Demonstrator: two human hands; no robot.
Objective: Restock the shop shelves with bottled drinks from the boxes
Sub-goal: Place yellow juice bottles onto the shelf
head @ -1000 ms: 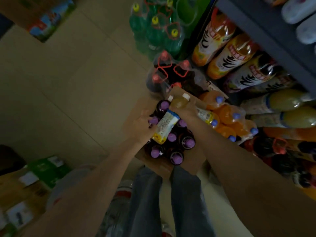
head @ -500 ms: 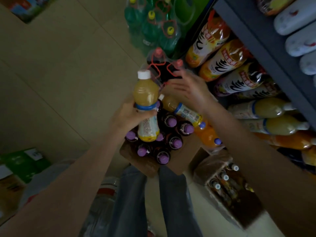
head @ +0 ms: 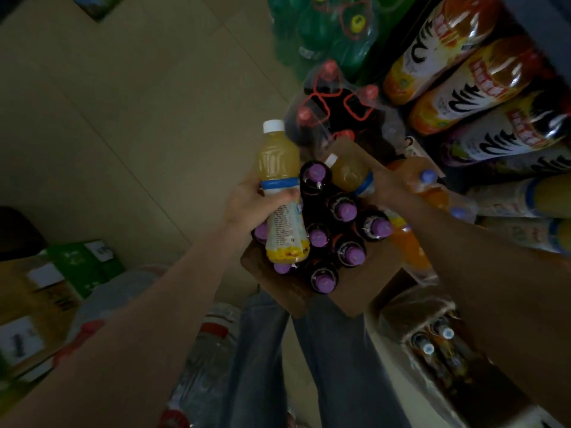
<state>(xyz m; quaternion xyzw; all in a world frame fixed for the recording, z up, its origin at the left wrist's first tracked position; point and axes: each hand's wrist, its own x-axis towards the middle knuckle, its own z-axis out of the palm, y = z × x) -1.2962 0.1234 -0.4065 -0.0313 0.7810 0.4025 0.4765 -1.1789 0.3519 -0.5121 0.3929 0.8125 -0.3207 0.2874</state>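
the shelf unit (head: 543,32) occupies the right edge of the view, with large orange drink bottles (head: 463,88) lying on their sides beneath it, necks pointing toward the aisle, presumably so labels face the customer. shrink-wrapped packs of green bottles (head: 333,32) and dark red-capped bottles (head: 333,100) stand on the floor (head: 123,118) beside the shelf, staged as waiting stock. a cardboard box (head: 355,285) sits in front of the person's legs, open at the top, so bottles can be lifted straight out; it holds upright dark bottles with purple caps (head: 343,230), packed touching one another. the left hand (head: 256,208) has its fingers wrapped around the labelled middle of a yellow juice bottle (head: 279,193), held upright above the box's left side, cap up, clear of the other caps. the right hand (head: 386,189) grips a second yellow juice bottle (head: 349,173) at the box's far edge, tilted with its white cap toward the floor packs; finger position is partly hidden. taking one bottle per hand likely halves the trips to the shelf.
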